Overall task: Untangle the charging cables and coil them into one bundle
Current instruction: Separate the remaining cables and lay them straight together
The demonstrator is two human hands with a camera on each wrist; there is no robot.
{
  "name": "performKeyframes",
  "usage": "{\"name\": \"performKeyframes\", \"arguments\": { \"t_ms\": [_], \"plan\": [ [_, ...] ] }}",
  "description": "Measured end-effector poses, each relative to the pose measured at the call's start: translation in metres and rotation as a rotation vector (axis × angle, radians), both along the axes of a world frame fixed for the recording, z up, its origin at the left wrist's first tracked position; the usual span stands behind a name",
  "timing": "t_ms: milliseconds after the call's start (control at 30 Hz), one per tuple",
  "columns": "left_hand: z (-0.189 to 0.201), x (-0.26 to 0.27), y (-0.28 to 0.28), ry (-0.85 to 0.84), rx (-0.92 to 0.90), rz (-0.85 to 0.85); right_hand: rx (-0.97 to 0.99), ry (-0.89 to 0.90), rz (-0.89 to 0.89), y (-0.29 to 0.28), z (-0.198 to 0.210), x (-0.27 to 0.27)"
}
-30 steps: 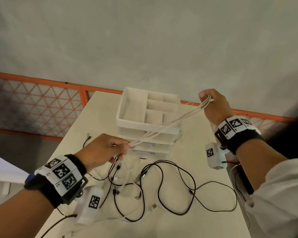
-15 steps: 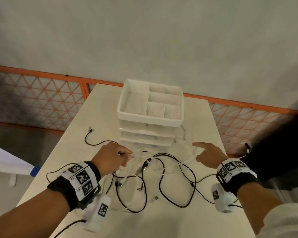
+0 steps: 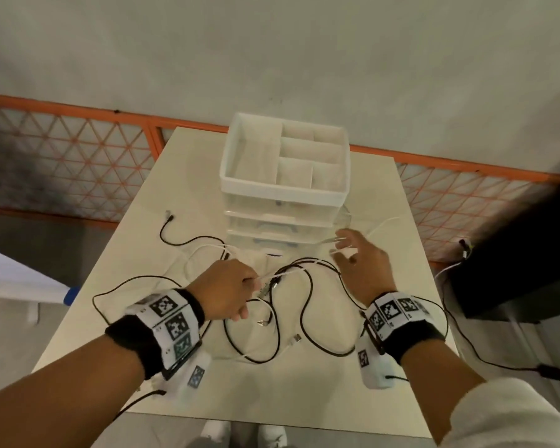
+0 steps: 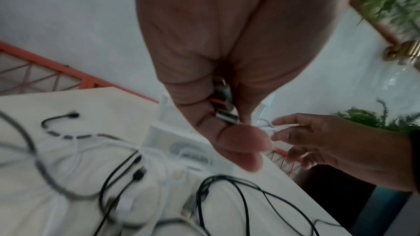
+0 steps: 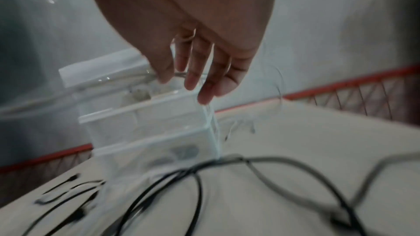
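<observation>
The right hand (image 3: 362,266), earlier raised and stretching white cables (image 3: 362,227) taut, is now reaching low beside the drawer organizer (image 3: 285,189), fingers loosely catching a strand; the left hand (image 3: 230,286) is still pinching their ends over the black cables (image 3: 304,305) tangled on the table (image 3: 401,367), so coiling is restarting

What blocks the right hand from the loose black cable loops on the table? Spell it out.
Nothing visible. The right hand hovers open in front of the white plastic drawer organizer, with thin white cable strands at its fingers. The black cable loops lie exposed just beside it.
</observation>
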State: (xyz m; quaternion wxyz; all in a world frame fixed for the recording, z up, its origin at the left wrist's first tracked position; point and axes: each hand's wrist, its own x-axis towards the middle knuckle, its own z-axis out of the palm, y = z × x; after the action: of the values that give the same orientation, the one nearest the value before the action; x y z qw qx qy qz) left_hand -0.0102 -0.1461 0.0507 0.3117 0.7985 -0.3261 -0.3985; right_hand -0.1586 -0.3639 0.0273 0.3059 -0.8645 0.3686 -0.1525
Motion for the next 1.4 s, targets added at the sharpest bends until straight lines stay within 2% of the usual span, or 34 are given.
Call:
{"name": "performKeyframes", "arguments": {
  "t_ms": [100,200,233,333,367,433,500,567,667,800,900,967,1067,1133,1233,1333,1400],
  "plan": [
    [-0.019,-0.003,-0.001,-0.016,0.028,0.145,0.150,0.174,0.121,0.028,-0.035,-0.010],
    [-0.031,0.006,-0.001,-0.049,0.039,0.379,0.101,0.293,0.074,0.045,-0.065,-0.029],
    [-0.030,0.009,-0.001,-0.021,0.022,0.446,0.090,0.391,0.095,0.049,-0.072,-0.034],
    [-0.019,0.014,-0.001,0.093,-0.077,0.566,-0.068,0.773,0.311,0.054,-0.081,-0.043],
    [-0.013,0.015,-0.003,0.141,-0.118,0.586,-0.121,0.808,0.347,0.052,-0.078,-0.042],
    [-0.001,0.015,-0.006,0.305,-0.222,0.619,-0.110,0.697,0.329,0.044,-0.063,-0.033],
    [0.011,0.017,-0.010,0.410,-0.317,0.614,-0.025,0.465,0.277,0.035,-0.029,-0.019],
    [0.025,0.018,-0.015,0.401,-0.377,0.585,-0.012,0.213,0.255,0.028,0.018,-0.005],
    [0.046,0.019,-0.023,0.380,-0.455,0.542,-0.014,-0.069,0.212,0.020,0.087,0.007],
    [0.069,0.018,-0.031,0.368,-0.547,0.516,0.077,-0.253,0.250,0.027,0.139,0.012],
    [0.081,0.013,-0.039,0.357,-0.597,0.440,0.119,-0.301,0.308,0.042,0.147,0.017],
    [0.085,0.007,-0.045,0.357,-0.604,0.374,0.157,-0.422,0.211,0.044,0.149,0.024],
    [0.082,0.002,-0.049,0.377,-0.610,0.350,0.398,-0.688,-0.009,0.037,0.159,0.029],
    [0.079,0.000,-0.052,0.420,-0.629,0.343,0.530,-0.777,0.026,0.035,0.166,0.027],
    [0.082,-0.011,-0.064,0.543,-0.689,0.250,0.620,-0.726,0.217,0.054,0.167,0.032],
    [0.082,-0.026,-0.075,0.657,-0.728,0.178,0.660,-0.707,0.196,0.064,0.166,0.041],
    [0.074,-0.029,-0.072,0.663,-0.662,0.177,0.644,-0.763,0.160,0.053,0.169,0.040]
  ]
}}
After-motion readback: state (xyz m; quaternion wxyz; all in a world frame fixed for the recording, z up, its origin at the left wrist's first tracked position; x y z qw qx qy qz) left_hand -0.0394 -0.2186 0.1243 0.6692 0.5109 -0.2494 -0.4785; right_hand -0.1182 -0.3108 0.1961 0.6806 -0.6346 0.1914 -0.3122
